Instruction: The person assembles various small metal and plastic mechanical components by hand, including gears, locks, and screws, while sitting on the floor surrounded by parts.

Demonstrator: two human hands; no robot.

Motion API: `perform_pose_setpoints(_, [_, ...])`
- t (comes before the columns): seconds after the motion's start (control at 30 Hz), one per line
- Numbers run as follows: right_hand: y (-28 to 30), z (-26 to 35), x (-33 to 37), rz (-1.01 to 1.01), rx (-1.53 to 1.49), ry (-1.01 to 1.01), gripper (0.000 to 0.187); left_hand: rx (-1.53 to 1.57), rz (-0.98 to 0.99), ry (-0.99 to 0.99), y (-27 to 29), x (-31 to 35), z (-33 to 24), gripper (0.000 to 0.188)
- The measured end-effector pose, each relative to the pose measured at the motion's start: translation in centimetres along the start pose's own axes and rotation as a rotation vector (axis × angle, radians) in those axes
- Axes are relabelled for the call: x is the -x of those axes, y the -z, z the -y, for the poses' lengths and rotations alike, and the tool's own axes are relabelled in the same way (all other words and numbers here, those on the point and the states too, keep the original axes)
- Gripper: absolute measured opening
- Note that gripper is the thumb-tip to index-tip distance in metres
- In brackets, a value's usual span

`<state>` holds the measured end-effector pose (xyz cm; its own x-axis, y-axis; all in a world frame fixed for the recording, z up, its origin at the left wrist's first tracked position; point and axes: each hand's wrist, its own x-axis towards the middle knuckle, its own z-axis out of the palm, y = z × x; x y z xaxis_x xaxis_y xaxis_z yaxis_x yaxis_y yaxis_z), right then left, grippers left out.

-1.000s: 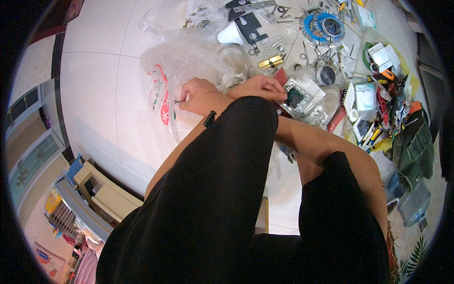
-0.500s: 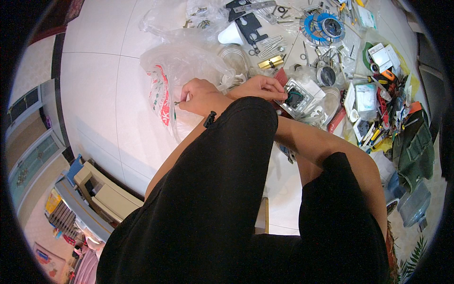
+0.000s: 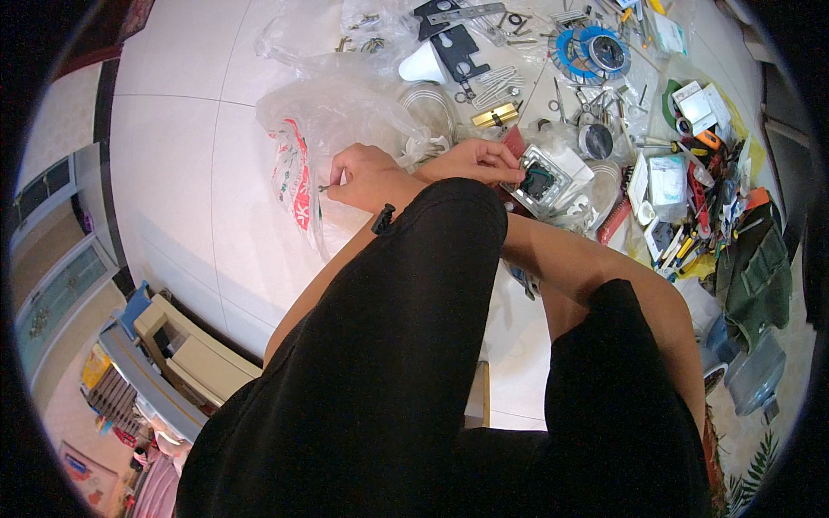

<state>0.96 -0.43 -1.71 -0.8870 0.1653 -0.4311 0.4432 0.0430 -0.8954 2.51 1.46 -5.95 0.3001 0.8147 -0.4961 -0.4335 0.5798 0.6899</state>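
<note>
Head view: arms cross, so R hand [image 3: 363, 175] is on pic's L side, thumb & fingers closed on a small metal pc [image 3: 323, 187] next to a clear plastic bag [image 3: 324, 108] w/ red print; bag lies slack on the tiled floor [image 3: 173, 173], contents unclear. L hand [image 3: 479, 162] has fingers bent, tips at near edge of a square silvery tray [image 3: 557, 200] w/ dark, greenish stuff inside; can't tell if they grip anything. Tray sits R of both hands, amid loose hardware. 2nd clear bag [image 3: 289, 41], farther off, has small metal bits [image 3: 371, 45] in/on it, can't tell which. White cup [image 3: 420, 64] lies on its side beside a black plate [image 3: 458, 53], inside not visible. Gold cylinder [image 3: 506, 111] is btwn cup & tray. Far R: yellowish bag [image 3: 753, 155] spread out by a heap of hand tools [image 3: 686, 246], plus a bluish clear jug [image 3: 757, 375], contents unclear.
</note>
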Motion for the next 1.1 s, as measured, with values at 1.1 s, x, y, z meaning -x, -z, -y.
perform_pose_setpoints(1.1, [-1.07, -0.71, -0.43, -0.114, 0.017, 0.102, 0.022, 0.097, -0.044, -0.068, 0.09, -0.01, 0.32, 0.017])
